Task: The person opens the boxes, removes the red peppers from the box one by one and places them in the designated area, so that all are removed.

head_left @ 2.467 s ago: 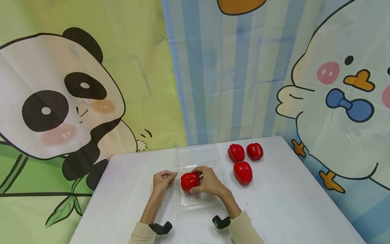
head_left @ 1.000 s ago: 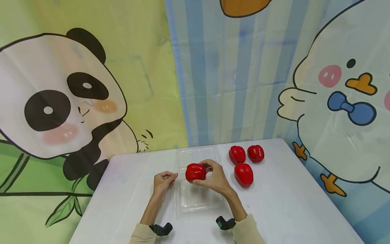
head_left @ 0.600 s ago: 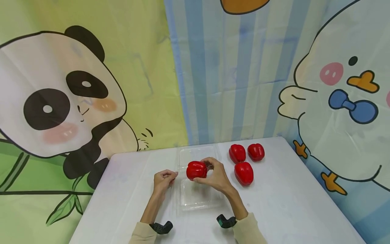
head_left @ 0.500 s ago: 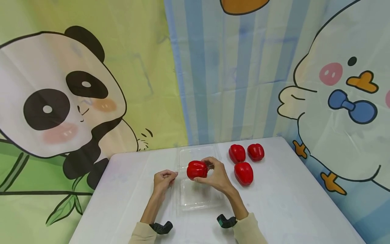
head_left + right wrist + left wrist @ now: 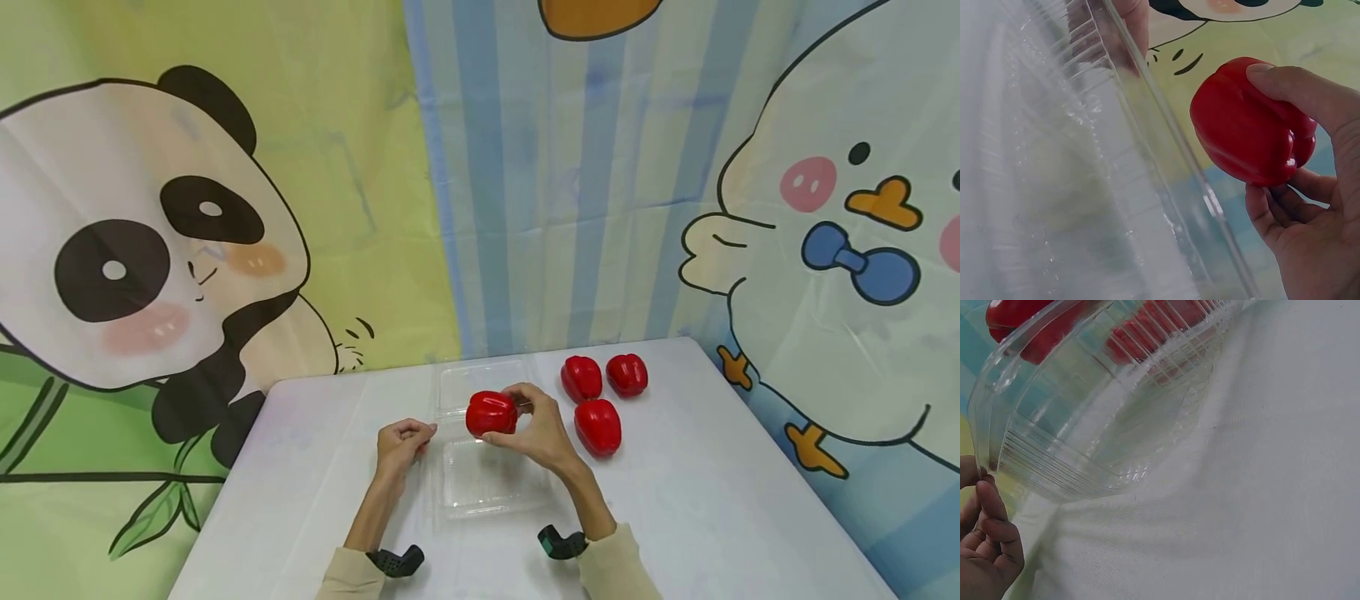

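My right hand [image 5: 546, 432] holds a shiny red bell pepper [image 5: 492, 414] between thumb and fingers, above the clear plastic clamshell box [image 5: 480, 487]. In the right wrist view, the pepper [image 5: 1244, 125] is higher than the box's rim [image 5: 1172, 128], with the thumb on its upper side and the fingers beneath. My left hand [image 5: 402, 450] stays at the box's left side. Its thumb and finger pinch the rim in the left wrist view, where the hand [image 5: 988, 547] sits at the lower left. Nothing lies inside the box's near half.
Three more red bell peppers lie together on the white table [image 5: 690, 492] to the right of the box: one nearer [image 5: 597, 427], one behind it [image 5: 581, 379] and one at the back right [image 5: 627, 375]. The box's lid [image 5: 480, 385] is folded back toward the printed curtain [image 5: 517, 208].
The right hand has lifted the bell pepper out of the box, moving it up and slightly to the right. The left hand and the other peppers have stayed in place.
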`<action>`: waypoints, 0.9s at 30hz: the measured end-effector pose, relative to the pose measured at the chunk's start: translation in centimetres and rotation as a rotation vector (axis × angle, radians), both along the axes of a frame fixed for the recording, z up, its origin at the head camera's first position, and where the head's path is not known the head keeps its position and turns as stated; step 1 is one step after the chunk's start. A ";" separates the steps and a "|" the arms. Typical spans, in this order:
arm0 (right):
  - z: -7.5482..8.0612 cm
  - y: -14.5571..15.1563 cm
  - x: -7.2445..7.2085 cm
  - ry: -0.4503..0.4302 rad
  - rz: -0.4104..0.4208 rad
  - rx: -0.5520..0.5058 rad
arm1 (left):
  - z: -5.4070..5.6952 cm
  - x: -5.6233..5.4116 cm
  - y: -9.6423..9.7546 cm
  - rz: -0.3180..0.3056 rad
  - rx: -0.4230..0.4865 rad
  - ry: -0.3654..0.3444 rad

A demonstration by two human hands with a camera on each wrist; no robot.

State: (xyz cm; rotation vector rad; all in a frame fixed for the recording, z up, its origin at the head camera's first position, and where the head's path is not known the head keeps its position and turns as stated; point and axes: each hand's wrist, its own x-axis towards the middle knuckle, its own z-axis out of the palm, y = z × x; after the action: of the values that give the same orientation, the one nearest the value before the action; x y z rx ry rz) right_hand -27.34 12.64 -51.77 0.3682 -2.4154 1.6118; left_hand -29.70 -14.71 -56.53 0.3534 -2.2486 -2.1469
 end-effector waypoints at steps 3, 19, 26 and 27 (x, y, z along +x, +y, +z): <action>0.0 0.2 -0.1 0.003 -0.013 0.000 | 0.0 -0.1 -0.1 -0.008 0.003 -0.002; 0.1 1.4 0.1 0.032 -0.055 -0.006 | -0.2 0.1 0.1 0.001 0.005 0.002; 0.3 1.8 0.2 0.037 -0.075 -0.006 | -0.2 0.0 0.0 -0.002 0.010 0.006; 0.4 1.9 0.2 0.037 -0.075 -0.009 | -0.2 0.0 0.0 -0.002 0.010 0.006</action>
State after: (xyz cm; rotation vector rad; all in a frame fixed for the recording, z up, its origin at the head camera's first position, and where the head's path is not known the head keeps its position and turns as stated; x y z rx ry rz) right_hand -27.14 14.54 -51.41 0.2988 -2.3648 1.5702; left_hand -29.73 -14.73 -56.76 0.3446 -2.2366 -2.1580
